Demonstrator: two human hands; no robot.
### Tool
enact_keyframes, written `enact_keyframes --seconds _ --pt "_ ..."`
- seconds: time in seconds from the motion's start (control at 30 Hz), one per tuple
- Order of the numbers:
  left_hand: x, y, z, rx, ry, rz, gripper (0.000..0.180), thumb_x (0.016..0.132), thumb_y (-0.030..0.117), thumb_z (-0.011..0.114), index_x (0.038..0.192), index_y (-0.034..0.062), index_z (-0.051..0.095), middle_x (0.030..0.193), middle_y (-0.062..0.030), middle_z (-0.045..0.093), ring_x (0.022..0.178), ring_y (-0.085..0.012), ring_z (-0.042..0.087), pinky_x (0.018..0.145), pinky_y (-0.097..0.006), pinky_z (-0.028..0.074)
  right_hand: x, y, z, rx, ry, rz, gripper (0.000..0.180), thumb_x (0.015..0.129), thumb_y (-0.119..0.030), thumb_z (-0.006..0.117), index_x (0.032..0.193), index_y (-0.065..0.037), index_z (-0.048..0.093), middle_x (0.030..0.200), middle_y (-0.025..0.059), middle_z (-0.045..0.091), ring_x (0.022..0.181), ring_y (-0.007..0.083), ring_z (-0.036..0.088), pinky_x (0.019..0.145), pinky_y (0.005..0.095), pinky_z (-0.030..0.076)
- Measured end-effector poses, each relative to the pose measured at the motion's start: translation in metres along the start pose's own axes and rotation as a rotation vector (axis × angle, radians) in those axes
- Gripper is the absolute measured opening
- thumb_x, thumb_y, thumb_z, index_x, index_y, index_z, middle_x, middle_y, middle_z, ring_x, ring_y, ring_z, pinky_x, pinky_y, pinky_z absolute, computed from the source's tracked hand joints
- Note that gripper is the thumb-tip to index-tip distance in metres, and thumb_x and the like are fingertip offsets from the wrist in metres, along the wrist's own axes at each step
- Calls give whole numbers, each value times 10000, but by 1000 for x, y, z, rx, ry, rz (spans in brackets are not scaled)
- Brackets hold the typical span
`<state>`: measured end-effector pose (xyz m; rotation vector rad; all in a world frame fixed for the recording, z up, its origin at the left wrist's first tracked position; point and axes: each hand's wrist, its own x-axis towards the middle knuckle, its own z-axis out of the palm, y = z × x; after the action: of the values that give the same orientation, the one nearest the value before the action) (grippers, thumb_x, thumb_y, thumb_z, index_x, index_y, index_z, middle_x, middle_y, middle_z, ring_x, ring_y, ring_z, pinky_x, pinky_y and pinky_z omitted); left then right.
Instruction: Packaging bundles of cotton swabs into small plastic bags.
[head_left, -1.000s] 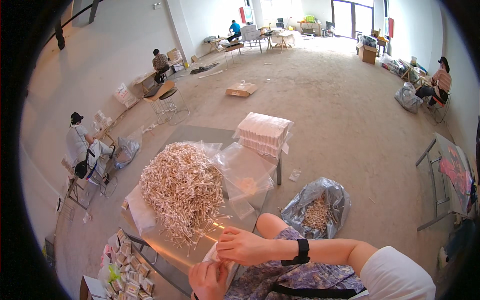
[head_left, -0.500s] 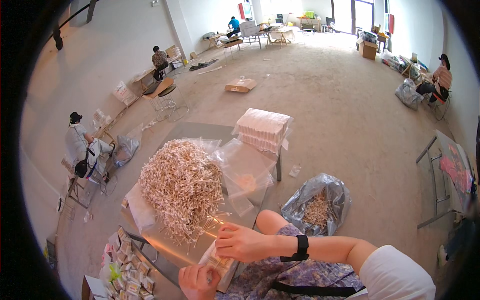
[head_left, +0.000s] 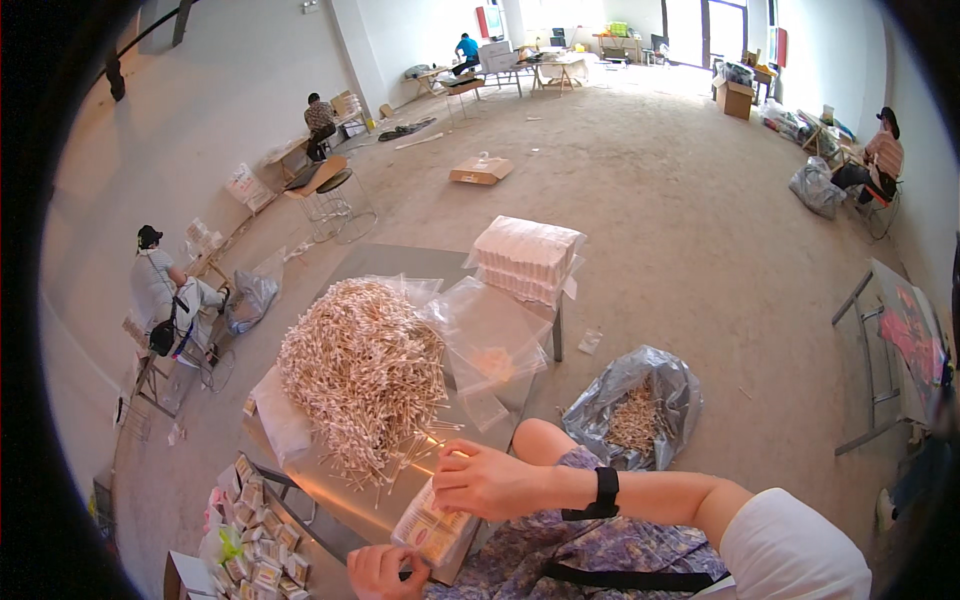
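Observation:
A clear plastic packet of cotton swabs (head_left: 430, 532) with a printed front lies at the near edge of the metal table, by my lap. My right hand (head_left: 482, 483) is closed at the packet's upper right edge, its fingers bent. At the lower left end of the packet is my left hand (head_left: 382, 572), thumb and fingers curled at its corner; whether they grip it cannot be made out. A big heap of loose cotton swabs (head_left: 362, 370) covers the table's middle. Clear plastic bags (head_left: 490, 330) lie flat to the right of the heap.
A stack of white packs (head_left: 527, 255) sits at the table's far right corner. Right of my knee, a grey plastic bag (head_left: 675, 390) on the floor holds loose swabs. Small filled boxes (head_left: 265, 550) crowd a carton at lower left. Several people sit working along the walls.
My left hand has moved down and left, uncovering more of the packet's printed front. My right hand stays nearly in place. A thin stick now shows on the floor right of the grey bag.

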<state>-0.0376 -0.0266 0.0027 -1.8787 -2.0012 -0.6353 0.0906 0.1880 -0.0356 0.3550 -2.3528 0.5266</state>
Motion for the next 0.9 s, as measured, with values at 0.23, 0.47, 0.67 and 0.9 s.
enact_keyframes --seconds 0.23,0.47,0.67,0.9 --pt "-9 -2 -3 -24 14 -59 147 682 65 720 772 65 603 772 -80 591 755 -285 579 683 -408 437 0 0 -1 19 31 20 201 715 -107 637 914 -78 640 909 24 552 950 225 513 969 403 366" --pt "-13 2 -15 -45 -14 -169 138 683 53 707 784 59 612 790 -97 589 765 -307 570 703 -427 450 -1 4 4 7 58 2 181 722 -106 634 898 -69 641 891 26 553 929 226 520 984 417 362" --pt "-19 0 -18 -34 -10 -177 138 682 37 700 790 50 615 786 -99 581 749 -308 563 683 -422 456 -1 3 0 9 43 10 174 730 -98 634 901 -68 642 889 29 553 931 224 520 997 419 357" --pt "-24 0 -20 -50 -22 -179 129 684 30 694 783 50 613 772 -101 574 718 -295 560 656 -411 451 -4 3 2 -7 44 4 163 735 -93 635 897 -71 643 890 30 550 932 224 520 1001 409 352"
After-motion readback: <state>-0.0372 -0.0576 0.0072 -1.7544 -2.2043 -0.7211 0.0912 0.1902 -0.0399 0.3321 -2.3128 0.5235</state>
